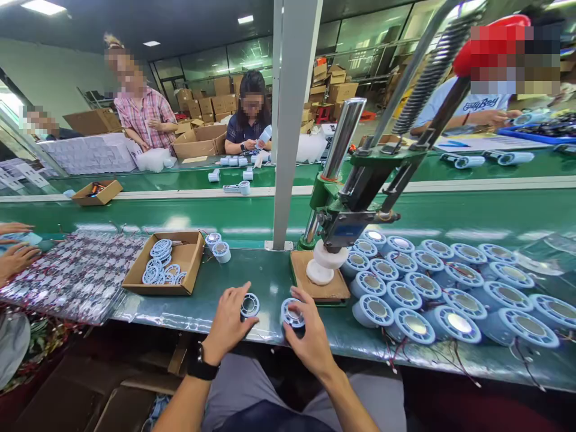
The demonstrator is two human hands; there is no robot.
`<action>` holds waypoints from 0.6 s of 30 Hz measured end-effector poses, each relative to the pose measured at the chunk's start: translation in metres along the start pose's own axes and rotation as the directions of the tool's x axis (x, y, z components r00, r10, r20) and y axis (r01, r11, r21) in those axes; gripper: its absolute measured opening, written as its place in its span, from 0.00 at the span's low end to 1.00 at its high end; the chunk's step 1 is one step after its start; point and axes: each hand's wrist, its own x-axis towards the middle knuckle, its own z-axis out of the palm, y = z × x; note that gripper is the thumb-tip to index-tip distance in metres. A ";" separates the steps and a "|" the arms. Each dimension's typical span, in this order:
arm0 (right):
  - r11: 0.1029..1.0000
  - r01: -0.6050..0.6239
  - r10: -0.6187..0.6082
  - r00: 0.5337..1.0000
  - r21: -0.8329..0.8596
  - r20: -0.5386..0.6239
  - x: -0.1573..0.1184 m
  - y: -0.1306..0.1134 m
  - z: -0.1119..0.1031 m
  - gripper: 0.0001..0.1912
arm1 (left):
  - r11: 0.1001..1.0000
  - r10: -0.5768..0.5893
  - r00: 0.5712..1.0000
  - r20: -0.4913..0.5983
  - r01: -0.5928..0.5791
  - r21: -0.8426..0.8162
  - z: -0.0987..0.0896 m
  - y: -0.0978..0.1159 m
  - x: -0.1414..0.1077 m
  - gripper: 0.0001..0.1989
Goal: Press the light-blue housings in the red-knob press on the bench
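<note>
My left hand (230, 318) is curled round a light blue round housing (250, 305), thumb at its near side and index finger at its far side. My right hand (310, 330) grips a second light blue round housing (293, 314), its fingers lying over the rim. Both housings face up with a ringed top; their lower parts are partly hidden by my hands. Right of them stands a green hand press (344, 222) with a white round pressing head (330, 255) above a white round block (319, 273) on a brown base plate (326, 292).
Several blue housings with wires (414, 288) crowd the bench's right side. A cardboard box (193, 264) holds blue rings, beside two housings (220, 249). Circuit boards (76, 270) lie at left near another person's hands (18, 255). A grey post (288, 132) rises ahead; people work across the bench.
</note>
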 end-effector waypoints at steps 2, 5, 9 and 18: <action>1.000 0.021 -0.021 0.998 0.009 0.065 0.000 -0.001 0.001 0.23 | 0.997 -0.076 0.996 -0.038 0.077 0.028 0.000 0.003 0.001 0.50; 1.000 -0.006 0.008 0.996 -0.024 0.092 -0.004 0.000 0.001 0.29 | 1.000 -0.017 0.999 0.049 0.017 0.014 -0.008 -0.003 0.001 0.51; 0.996 -0.084 0.085 0.996 -0.019 0.029 -0.009 0.002 0.008 0.27 | 0.994 0.091 0.990 0.112 -0.084 -0.068 -0.016 -0.012 0.001 0.35; 0.993 -0.119 0.116 0.989 -0.020 -0.086 -0.010 0.003 0.038 0.29 | 0.909 -0.146 0.982 -0.123 0.084 -0.409 0.014 0.061 0.015 0.46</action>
